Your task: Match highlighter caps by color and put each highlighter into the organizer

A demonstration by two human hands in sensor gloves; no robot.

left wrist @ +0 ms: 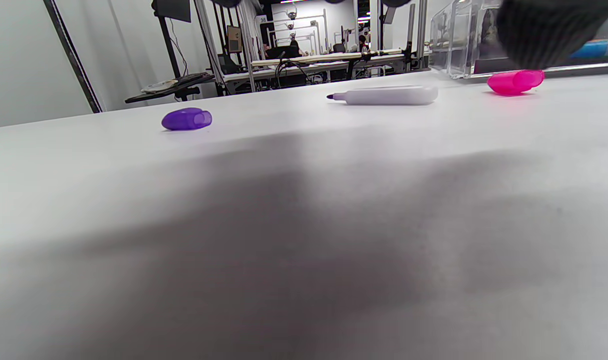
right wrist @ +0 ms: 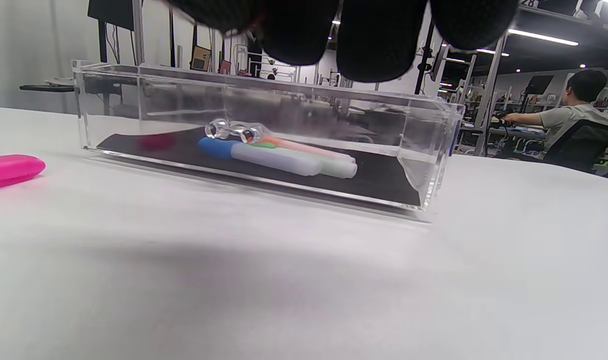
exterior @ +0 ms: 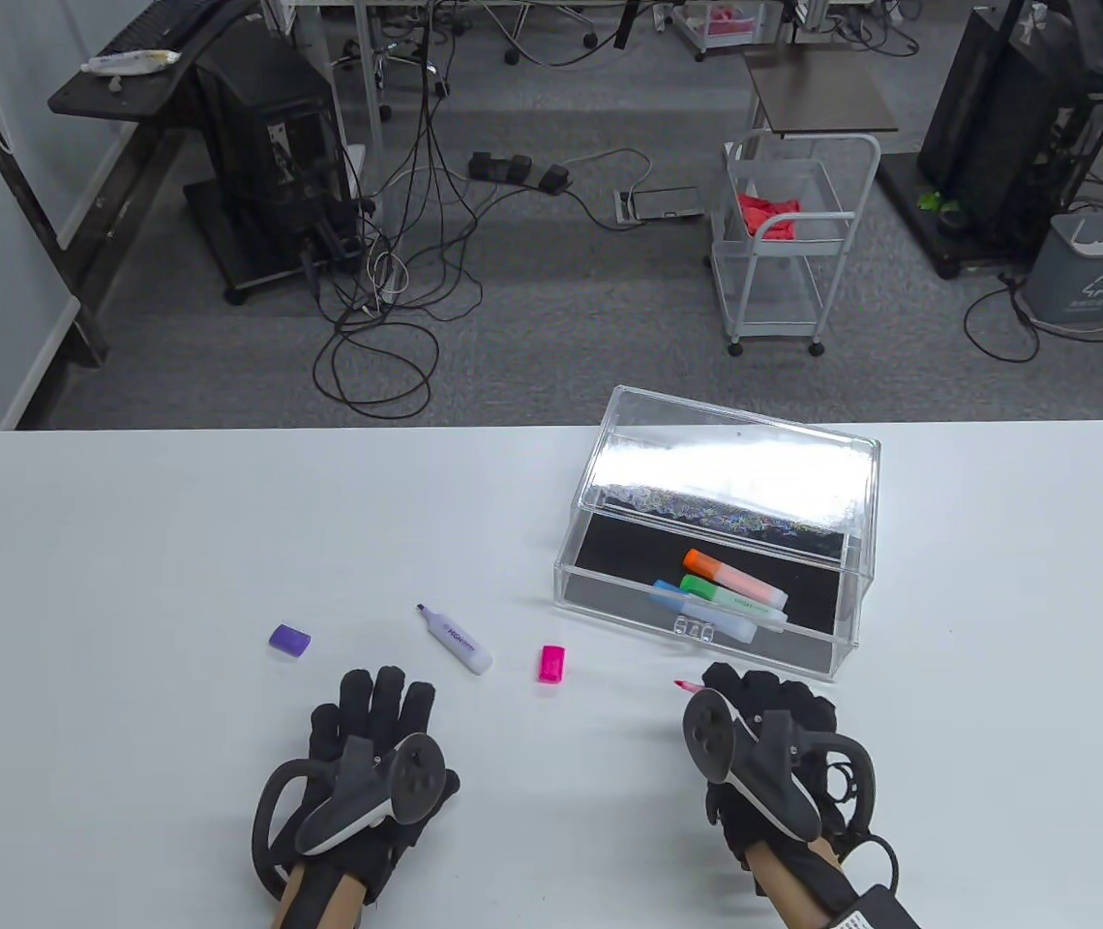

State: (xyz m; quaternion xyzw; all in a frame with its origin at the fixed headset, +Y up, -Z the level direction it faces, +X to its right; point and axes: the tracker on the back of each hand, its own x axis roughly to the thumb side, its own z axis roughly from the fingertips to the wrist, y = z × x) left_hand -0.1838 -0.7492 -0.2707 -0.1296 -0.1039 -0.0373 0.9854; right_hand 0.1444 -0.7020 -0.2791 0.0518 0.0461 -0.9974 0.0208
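Currently, the right hand (exterior: 769, 745) is holding a pink highlighter (exterior: 685, 686) in a closed grip; only its uncapped pink tip is showing, pointing left past the fingers, just in front of the organizer (exterior: 716, 542). The left hand (exterior: 368, 755) is resting flat on the table (exterior: 126, 542), its grip open with fingers straight and holding nothing. The organizer, a clear box with a raised lid and a black floor, is sitting on the right half of the table and is containing three capped highlighters side by side: orange (exterior: 733, 575), green (exterior: 731, 596) and blue (exterior: 701, 612). The pink cap (exterior: 551, 664) is lying between the two hands. The uncapped purple highlighter (exterior: 455, 639) is lying left of the pink cap, tip pointing away, and the purple cap (exterior: 289, 638) is lying farther left, apart from it.
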